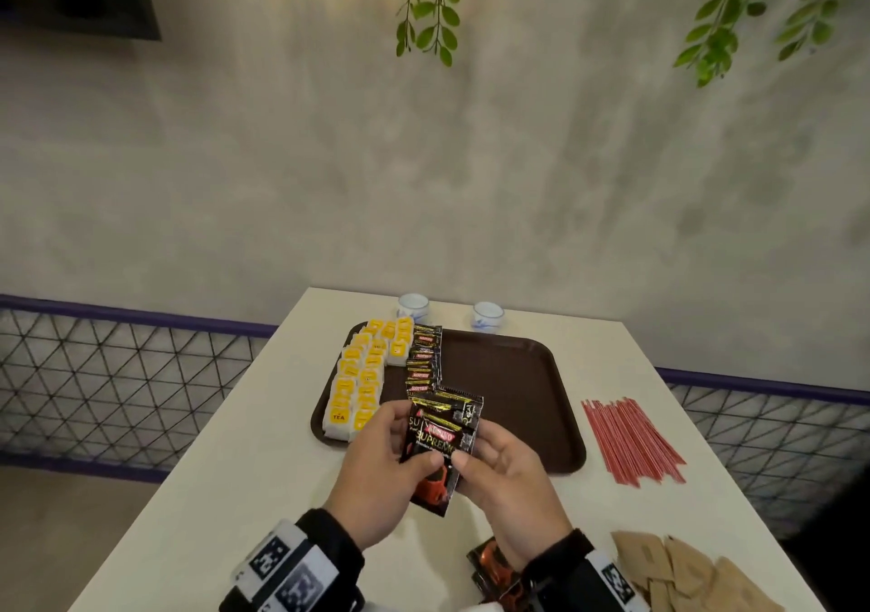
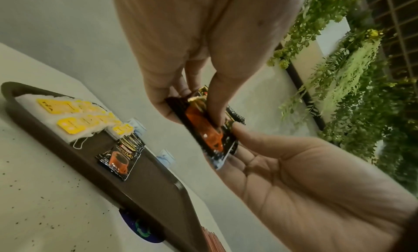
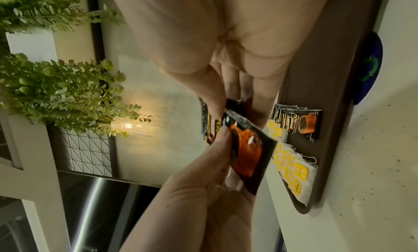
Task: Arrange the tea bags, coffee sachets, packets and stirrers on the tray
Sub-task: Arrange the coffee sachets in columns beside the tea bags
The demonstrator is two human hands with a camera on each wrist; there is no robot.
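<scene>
Both hands hold a small fan of black coffee sachets [image 1: 440, 442] above the near edge of the brown tray [image 1: 518, 376]. My left hand [image 1: 386, 446] pinches the fan from the left, thumb on top; my right hand [image 1: 485, 451] pinches its right side. In the left wrist view the held sachets [image 2: 210, 132] show an orange cup print, as they do in the right wrist view [image 3: 246, 152]. On the tray's left lie rows of yellow-tagged tea bags [image 1: 362, 376] and an overlapping column of coffee sachets [image 1: 423, 362].
Red stirrers [image 1: 631, 437] lie in a bundle on the white table right of the tray. Brown paper packets [image 1: 682, 574] are heaped at the near right. More coffee sachets [image 1: 494, 569] lie by my right wrist. Two small cups [image 1: 413, 306] [image 1: 487, 316] stand behind the tray.
</scene>
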